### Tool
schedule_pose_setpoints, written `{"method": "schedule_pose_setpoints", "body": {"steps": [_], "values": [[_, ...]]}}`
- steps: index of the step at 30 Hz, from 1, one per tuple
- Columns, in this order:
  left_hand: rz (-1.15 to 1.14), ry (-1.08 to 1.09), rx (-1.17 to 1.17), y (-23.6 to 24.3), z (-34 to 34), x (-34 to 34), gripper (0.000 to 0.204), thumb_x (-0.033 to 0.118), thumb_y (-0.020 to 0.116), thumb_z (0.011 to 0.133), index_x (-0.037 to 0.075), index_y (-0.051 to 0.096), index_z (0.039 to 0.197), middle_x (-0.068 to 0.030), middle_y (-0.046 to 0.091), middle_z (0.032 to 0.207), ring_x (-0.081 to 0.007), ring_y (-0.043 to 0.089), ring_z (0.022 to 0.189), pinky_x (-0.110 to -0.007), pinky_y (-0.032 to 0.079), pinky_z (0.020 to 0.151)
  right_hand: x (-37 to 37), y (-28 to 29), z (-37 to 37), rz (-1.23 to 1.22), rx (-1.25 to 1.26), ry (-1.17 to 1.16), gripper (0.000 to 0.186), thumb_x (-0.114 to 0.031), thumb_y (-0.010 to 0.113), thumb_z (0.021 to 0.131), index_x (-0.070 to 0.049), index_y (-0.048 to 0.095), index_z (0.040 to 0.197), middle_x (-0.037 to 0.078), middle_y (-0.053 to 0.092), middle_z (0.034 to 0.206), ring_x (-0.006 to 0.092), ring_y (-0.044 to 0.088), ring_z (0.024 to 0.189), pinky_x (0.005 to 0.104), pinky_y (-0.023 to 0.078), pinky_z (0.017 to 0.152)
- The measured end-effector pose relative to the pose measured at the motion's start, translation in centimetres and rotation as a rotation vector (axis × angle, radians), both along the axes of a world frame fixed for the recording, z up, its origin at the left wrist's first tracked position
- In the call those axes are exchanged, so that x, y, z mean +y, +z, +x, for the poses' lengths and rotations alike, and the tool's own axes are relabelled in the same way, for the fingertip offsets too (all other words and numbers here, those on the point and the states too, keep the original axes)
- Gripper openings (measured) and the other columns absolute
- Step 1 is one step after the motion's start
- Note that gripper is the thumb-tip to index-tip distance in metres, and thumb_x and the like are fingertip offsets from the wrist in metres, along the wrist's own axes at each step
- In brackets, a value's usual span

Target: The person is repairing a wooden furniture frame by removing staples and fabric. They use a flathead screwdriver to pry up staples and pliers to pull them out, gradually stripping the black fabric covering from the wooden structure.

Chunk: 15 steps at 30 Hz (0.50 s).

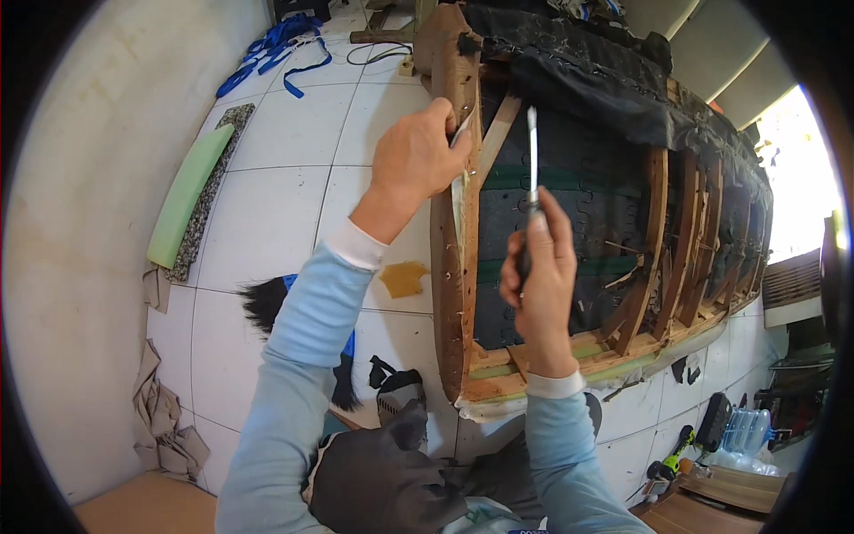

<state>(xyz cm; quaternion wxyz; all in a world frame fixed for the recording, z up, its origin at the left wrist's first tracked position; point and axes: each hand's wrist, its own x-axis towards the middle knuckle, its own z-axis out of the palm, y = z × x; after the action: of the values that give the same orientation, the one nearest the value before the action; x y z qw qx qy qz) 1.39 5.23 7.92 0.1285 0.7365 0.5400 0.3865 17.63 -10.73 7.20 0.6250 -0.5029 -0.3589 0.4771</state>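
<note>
An upturned sofa frame [658,240] shows wooden slats, zigzag springs, dark webbing and loose black cloth [587,98]. My left hand [418,156] is closed on the loose edge of brown upholstery [452,311] along the frame's left rail, where small staples or tacks show and a pale strip hangs. My right hand [543,276] grips the dark handle of a screwdriver [533,147]; its metal shaft points up over the frame's interior, right of my left hand, apparently touching nothing.
Green foam [189,191], a speckled pad, crumpled tan fabric [165,432] and blue straps [276,58] lie along the left floor. A black-bristled broom [262,303] and yellow scrap [400,278] are near my left arm. A power tool [672,458] and water bottles [747,432] sit at lower right.
</note>
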Motion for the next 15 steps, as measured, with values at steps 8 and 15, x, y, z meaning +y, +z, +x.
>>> {"method": "schedule_pose_setpoints", "body": {"steps": [8,15], "values": [[0.049,-0.011,-0.092,0.0,-1.4,0.4,0.027,0.029,0.071,0.104,0.003,0.065,0.099,-0.0204,0.076,0.088,-0.0429,0.074,0.080,-0.050,0.056,0.072,0.1,-2.9,-1.9,-0.027,-0.047,0.142,0.046,-0.027,0.057,0.118,-0.011,0.052,0.161,0.000,0.058,0.081,0.0036,0.049,0.051,0.0213,0.033,0.039],[0.080,0.086,-0.126,-3.2,-0.4,2.8,0.023,0.028,0.066,0.109,0.005,0.061,0.112,-0.0210,0.076,0.089,-0.0482,0.073,0.084,-0.054,0.056,0.074,0.3,-3.1,-1.7,0.029,-0.051,0.135,0.047,-0.027,0.058,0.118,-0.011,0.051,0.162,-0.001,0.058,0.081,0.0034,0.048,0.050,0.0209,0.034,0.039]]}}
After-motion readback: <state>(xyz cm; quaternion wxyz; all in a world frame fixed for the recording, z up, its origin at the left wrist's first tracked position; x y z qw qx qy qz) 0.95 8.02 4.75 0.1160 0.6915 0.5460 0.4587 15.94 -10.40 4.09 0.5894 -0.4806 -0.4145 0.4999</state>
